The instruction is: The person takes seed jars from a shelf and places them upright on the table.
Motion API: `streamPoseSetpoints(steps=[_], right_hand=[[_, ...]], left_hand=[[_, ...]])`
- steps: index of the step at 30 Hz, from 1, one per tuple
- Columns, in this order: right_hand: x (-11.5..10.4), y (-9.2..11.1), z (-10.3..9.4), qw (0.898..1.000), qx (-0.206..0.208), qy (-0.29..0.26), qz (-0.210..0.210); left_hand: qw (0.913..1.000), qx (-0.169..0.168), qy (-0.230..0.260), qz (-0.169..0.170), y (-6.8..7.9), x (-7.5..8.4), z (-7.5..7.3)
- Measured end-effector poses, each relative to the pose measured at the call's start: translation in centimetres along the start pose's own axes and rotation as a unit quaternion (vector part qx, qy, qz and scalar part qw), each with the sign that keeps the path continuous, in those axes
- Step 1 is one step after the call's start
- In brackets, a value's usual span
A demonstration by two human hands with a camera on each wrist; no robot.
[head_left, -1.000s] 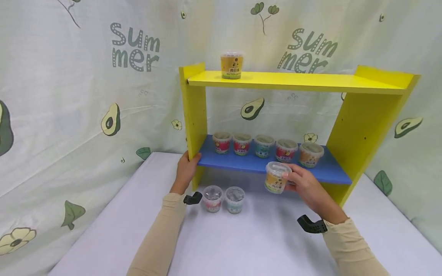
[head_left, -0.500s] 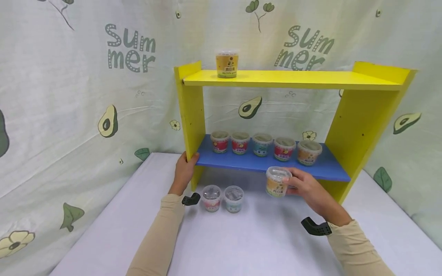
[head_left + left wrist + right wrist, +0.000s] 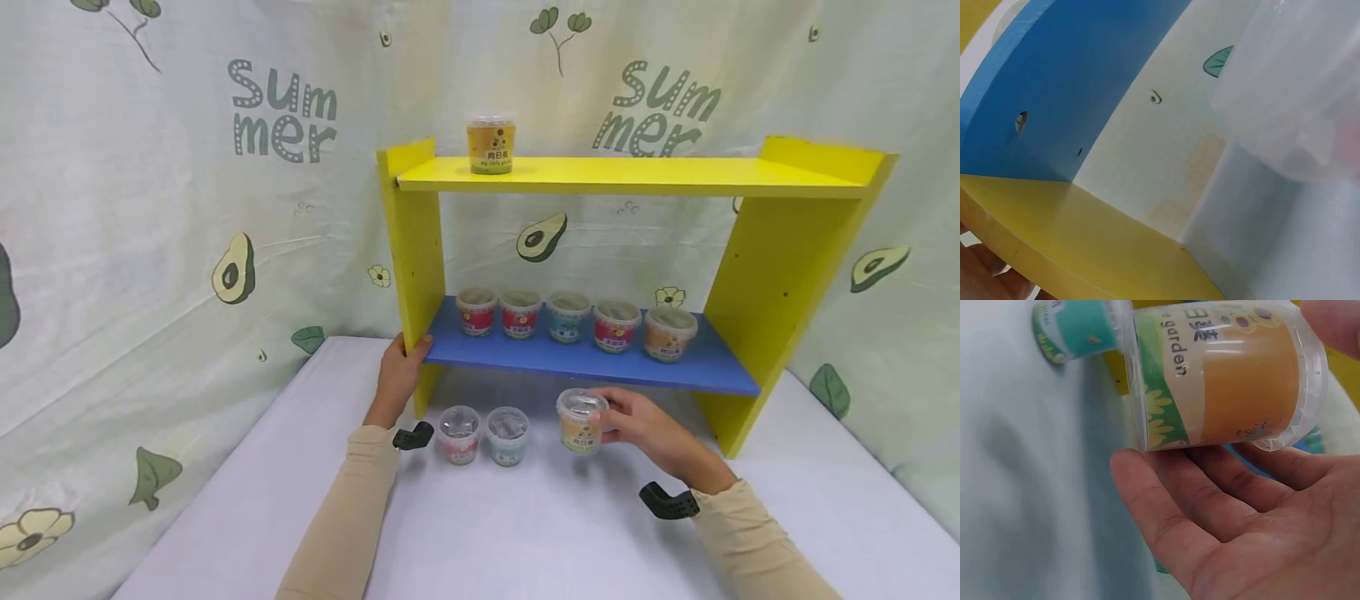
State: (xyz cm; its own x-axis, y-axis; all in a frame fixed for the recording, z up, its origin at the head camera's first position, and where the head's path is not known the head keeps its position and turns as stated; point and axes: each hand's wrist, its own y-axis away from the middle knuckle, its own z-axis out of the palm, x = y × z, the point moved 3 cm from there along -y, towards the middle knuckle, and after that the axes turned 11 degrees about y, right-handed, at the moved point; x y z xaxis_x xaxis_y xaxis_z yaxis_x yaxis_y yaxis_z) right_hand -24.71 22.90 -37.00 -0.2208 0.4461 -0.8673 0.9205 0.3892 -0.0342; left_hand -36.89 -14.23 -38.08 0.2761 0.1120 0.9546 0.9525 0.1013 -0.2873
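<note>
My right hand [image 3: 648,429] holds a clear lidded plastic cup with an orange sunflower label [image 3: 581,425] above the white table, in front of the blue shelf. The right wrist view shows the cup [image 3: 1229,375] with fingers along its side and the thumb at the lid. My left hand [image 3: 399,375] grips the front edge of the yellow side panel [image 3: 420,250], beside the left end of the blue shelf [image 3: 517,357]. Two more cups, one pink-labelled [image 3: 459,435] and one teal-labelled [image 3: 507,437], stand on the table just right of my left wrist.
Several labelled cups, such as a teal one [image 3: 567,318], stand in a row on the blue shelf. An orange-labelled cup [image 3: 491,146] is on the left of the yellow top shelf [image 3: 630,177]. A printed cloth [image 3: 300,217] hangs behind.
My right hand has carried the orange-labelled cup down and slightly left, away from the blue shelf's front edge. The left hand keeps its grip on the side panel.
</note>
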Motion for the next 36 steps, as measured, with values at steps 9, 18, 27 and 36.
streamPoseSetpoints(steps=[9, 18, 27, 36], right_hand=[[2.2, -1.1, 2.3, 0.999, -0.005, -0.026, 0.021], [3.0, -1.4, 2.9, 0.999, -0.005, -0.026, 0.045], [2.8, -1.4, 3.0, 0.999, -0.001, -0.014, 0.038], [2.8, -1.4, 3.1, 0.999, 0.002, 0.0, 0.038]], left_hand=[[0.9999, -0.003, 0.0, -0.01, 0.4, 0.1, -0.4], [0.9999, -0.008, 0.007, -0.006, 0.2, -0.1, -0.2], [0.9998, -0.01, 0.009, -0.014, -0.1, -0.2, 0.0], [0.9998, -0.007, 0.011, -0.013, 0.0, -0.1, 0.2]])
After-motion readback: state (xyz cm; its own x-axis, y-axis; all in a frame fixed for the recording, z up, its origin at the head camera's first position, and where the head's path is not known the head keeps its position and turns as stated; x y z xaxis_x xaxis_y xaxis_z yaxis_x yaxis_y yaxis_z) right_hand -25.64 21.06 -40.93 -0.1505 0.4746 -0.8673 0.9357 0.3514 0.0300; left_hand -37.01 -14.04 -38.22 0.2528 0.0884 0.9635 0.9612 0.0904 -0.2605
